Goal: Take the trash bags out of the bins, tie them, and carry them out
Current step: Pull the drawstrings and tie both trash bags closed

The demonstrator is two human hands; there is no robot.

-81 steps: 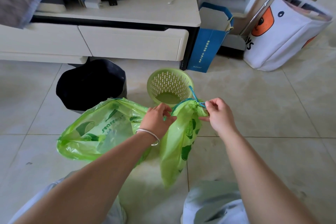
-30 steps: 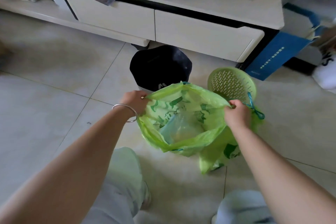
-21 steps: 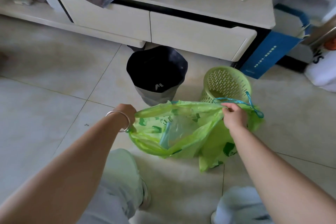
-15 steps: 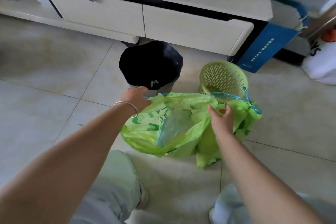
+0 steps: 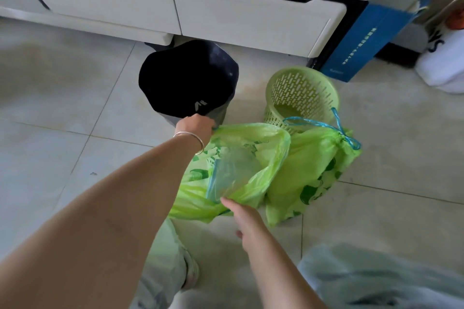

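Observation:
An open green trash bag [image 5: 266, 148] lies on the floor tiles in front of my knees, with a clear blue-edged plastic pouch [image 5: 233, 173] inside it. My left hand [image 5: 198, 125], a silver bangle on its wrist, grips the bag's far left rim. My right hand [image 5: 242, 218] reaches to the near rim, its fingertips touching the plastic and its thumb apart. To the right slumps a second green bag [image 5: 313, 168], its blue drawstring [image 5: 347, 137] pulled tight and knotted. Behind them stand an unlined green mesh bin [image 5: 301, 90] and a bin with a black liner [image 5: 188, 78].
A white low cabinet with drawers [image 5: 251, 15] runs along the back. A blue paper bag [image 5: 364, 40] and a white tote [image 5: 444, 65] stand at the right. My knees in pale trousers frame the bottom of the view.
My right hand has let go of the bag's right rim by the tied bag and come down to the near rim. The open bag's mouth has spread wider. My left hand keeps its hold.

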